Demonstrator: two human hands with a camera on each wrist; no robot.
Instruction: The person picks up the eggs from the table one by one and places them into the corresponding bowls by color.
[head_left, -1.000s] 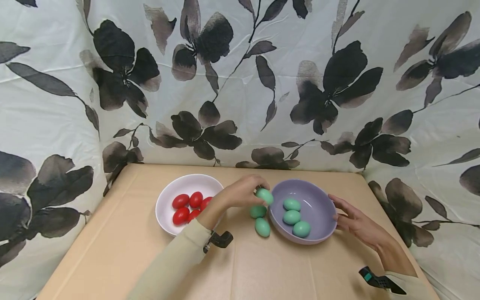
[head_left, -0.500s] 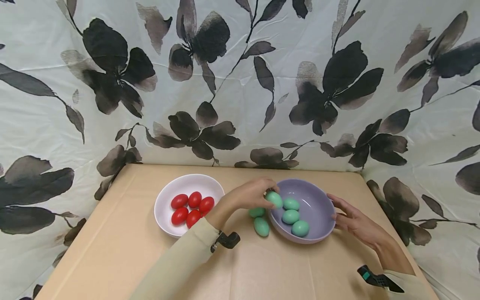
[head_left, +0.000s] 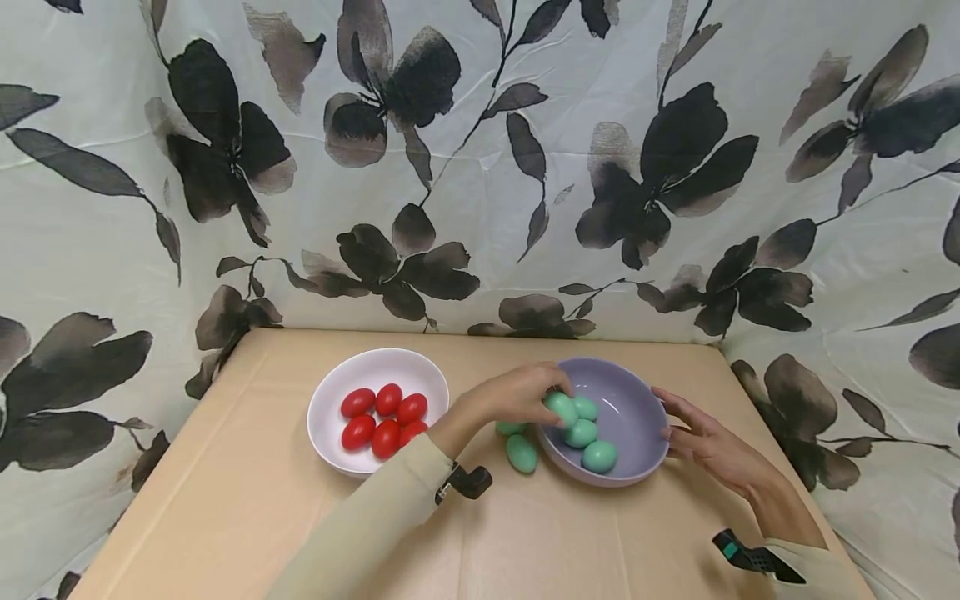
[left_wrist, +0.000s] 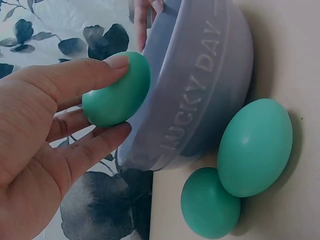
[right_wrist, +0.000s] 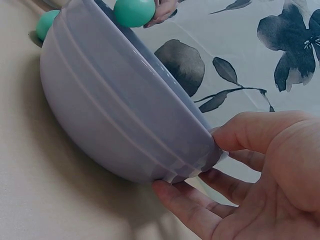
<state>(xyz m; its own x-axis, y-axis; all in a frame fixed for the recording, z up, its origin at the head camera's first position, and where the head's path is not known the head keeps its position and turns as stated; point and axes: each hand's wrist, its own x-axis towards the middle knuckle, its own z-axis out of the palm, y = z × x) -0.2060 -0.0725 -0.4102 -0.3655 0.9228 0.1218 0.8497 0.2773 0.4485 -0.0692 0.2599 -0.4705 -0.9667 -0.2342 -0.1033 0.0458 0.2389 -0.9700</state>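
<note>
My left hand pinches a green egg between thumb and fingers. In the head view it is above the left part of the purple bowl, hiding some of the rim. Three green eggs lie inside that bowl. My right hand touches the bowl's right side; the right wrist view shows its fingertips on the outer wall. Two more green eggs sit on the table just left of the bowl: a near one and a farther one, partly covered by my left hand in the head view.
A white bowl with several red eggs stands left of my left hand, whose forearm crosses near its right rim. The tan table ends at a flower-patterned cloth behind. Raised letters mark the purple bowl's outside.
My left hand has carried the green egg rightward, from beside the purple bowl to over its left side. The right hand stays at the bowl's right side.
</note>
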